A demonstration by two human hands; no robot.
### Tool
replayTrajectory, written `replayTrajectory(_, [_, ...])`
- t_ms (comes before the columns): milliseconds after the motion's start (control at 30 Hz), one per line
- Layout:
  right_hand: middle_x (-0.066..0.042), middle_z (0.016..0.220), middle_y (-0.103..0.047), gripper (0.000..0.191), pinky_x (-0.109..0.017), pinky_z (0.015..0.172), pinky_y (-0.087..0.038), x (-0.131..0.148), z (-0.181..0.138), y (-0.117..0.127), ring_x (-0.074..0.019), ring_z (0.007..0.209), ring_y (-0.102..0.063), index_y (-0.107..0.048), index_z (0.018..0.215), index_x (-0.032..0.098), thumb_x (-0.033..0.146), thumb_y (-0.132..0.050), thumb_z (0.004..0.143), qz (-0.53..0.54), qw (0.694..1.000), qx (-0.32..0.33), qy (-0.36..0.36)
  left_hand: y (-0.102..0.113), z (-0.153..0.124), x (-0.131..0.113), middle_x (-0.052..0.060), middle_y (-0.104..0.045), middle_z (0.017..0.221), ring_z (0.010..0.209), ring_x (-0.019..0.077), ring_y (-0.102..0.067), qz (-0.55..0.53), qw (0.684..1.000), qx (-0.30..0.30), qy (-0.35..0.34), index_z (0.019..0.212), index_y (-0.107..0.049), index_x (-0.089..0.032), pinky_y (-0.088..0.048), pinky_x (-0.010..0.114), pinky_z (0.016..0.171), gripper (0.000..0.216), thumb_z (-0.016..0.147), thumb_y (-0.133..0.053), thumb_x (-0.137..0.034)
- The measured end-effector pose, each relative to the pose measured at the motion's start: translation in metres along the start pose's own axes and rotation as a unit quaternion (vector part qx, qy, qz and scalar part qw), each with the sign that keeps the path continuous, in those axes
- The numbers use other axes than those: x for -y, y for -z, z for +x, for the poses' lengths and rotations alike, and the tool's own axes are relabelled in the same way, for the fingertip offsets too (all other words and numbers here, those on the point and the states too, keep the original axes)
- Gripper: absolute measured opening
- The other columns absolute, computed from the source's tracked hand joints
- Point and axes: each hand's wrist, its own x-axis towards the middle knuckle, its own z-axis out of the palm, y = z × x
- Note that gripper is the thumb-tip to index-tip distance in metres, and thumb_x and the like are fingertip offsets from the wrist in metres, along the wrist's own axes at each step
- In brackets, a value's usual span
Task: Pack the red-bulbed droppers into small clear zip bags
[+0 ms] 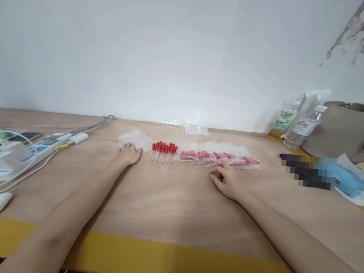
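Red-capped droppers (163, 152) btwn hands: left hand (129, 153) flat on empty bags (136, 139), right hand (226, 180) loose, holding nothing.

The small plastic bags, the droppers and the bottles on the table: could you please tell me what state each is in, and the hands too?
Empty bags: flat stack, left hand's fingertips resting on it.
Loose droppers: unbagged, lying side by side in a row.
Filled bags: hold red-capped droppers, overlapping in a row.
Spare bag: flat by the wall, apart.
Bottles: upright, capped.
Left hand: flat, holding nothing.
Right hand: loosely curled, holding nothing, at the filled bags' edge.
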Motion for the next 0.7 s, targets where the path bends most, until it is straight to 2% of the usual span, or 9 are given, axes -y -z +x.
replayTrajectory(133, [-0.006,0.089,-0.05,0.007,-0.03,0.064,-0.045,0.0,0.0,0.0,-0.0165,0.076,-0.051,-0.058,0.077,0.019,0.018,-0.051,0.076,0.005,1.0,0.003,0.0,0.003,-0.007,-0.002,0.02,-0.056,0.113,0.108,0.0289,-0.05,0.001,1.0,0.003,-0.004,0.101,-0.057,-0.008,-0.039,0.039,0.087,0.041,0.086,-0.024,-0.024])
replayTrajectory(300, [-0.006,0.087,-0.051,0.008,-0.029,0.063,-0.045,0.002,0.0,0.002,-0.0157,0.074,-0.051,-0.058,0.078,0.019,0.019,-0.05,0.077,0.009,1.0,0.002,0.008,0.038,-0.026,-0.009,0.02,-0.063,0.089,0.083,0.0299,-0.06,0.014,1.0,-0.018,0.008,0.088,-0.061,-0.009,-0.043,0.038,0.07,0.039,0.085,-0.027,-0.026])
replayTrajectory(400, [-0.005,0.084,-0.052,0.008,-0.028,0.061,-0.044,0.006,0.0,0.003,-0.0144,0.07,-0.051,-0.058,0.078,0.019,0.018,-0.051,0.077,0.007,1.0,0.005,0.012,0.063,-0.049,-0.029,0.017,-0.064,0.074,0.075,0.029,-0.061,0.012,0.999,0.007,-0.033,0.071,-0.062,-0.01,-0.043,0.034,0.065,0.03,0.079,-0.041,-0.03])
replayTrajectory(467, [-0.004,0.08,-0.054,0.007,-0.028,0.06,-0.043,0.007,0.001,0.004,-0.0136,0.066,-0.05,-0.058,0.078,0.019,0.018,-0.051,0.078,0.01,1.0,0.011,0.011,0.071,-0.072,-0.053,0.015,-0.064,0.068,0.069,0.0265,-0.062,-0.063,0.994,0.048,-0.077,0.065,-0.061,-0.011,-0.044,0.032,0.062,0.033,0.08,-0.042,-0.035])
replayTrajectory(500, [-0.003,0.077,-0.054,0.007,-0.027,0.059,-0.043,0.007,0.001,0.004,-0.0134,0.065,-0.05,-0.058,0.078,0.019,0.018,-0.051,0.078,0.011,1.0,0.014,0.011,0.071,-0.085,-0.066,0.013,-0.064,0.066,0.063,0.024,-0.062,-0.132,0.978,0.127,-0.099,0.065,-0.06,-0.011,-0.045,0.03,0.058,0.035,0.08,-0.042,-0.038])
replayTrajectory(533, [-0.003,0.076,-0.054,0.007,-0.027,0.059,-0.042,0.007,0.001,0.005,-0.0132,0.064,-0.05,-0.058,0.078,0.019,0.018,-0.051,0.078,0.011,1.0,0.017,0.01,0.069,-0.097,-0.08,0.012,-0.065,0.068,0.059,0.0216,-0.062,-0.223,0.944,0.215,-0.11,0.07,-0.06,-0.011,-0.045,0.029,0.055,0.038,0.081,-0.041,-0.042])
replayTrajectory(600, [-0.003,0.074,-0.055,0.008,-0.027,0.058,-0.042,0.007,0.001,0.005,-0.0136,0.063,-0.05,-0.058,0.077,0.019,0.019,-0.051,0.078,0.005,1.0,0.018,0.008,0.061,-0.117,-0.1,0.014,-0.066,0.078,0.058,0.0201,-0.063,-0.362,0.862,0.335,-0.114,0.089,-0.059,-0.011,-0.048,0.03,0.053,0.047,0.083,-0.035,-0.051])
replayTrajectory(633, [-0.003,0.073,-0.055,0.008,-0.028,0.059,-0.042,0.007,0.001,0.005,-0.014,0.064,-0.05,-0.058,0.077,0.019,0.02,-0.051,0.079,0.001,1.0,0.014,0.006,0.056,-0.124,-0.106,0.015,-0.066,0.084,0.061,0.0197,-0.064,-0.408,0.835,0.345,-0.13,0.097,-0.056,-0.011,-0.049,0.03,0.055,0.05,0.084,-0.032,-0.052])
replayTrajectory(700, [-0.004,0.074,-0.057,0.009,-0.029,0.061,-0.044,0.009,0.001,0.004,-0.0154,0.067,-0.052,-0.059,0.079,0.019,0.021,-0.05,0.08,-0.002,1.0,-0.001,0.007,0.048,-0.13,-0.105,0.014,-0.063,0.097,0.073,0.0193,-0.064,-0.431,0.828,0.285,-0.22,0.107,-0.053,-0.013,-0.051,0.032,0.064,0.048,0.085,-0.032,-0.05])
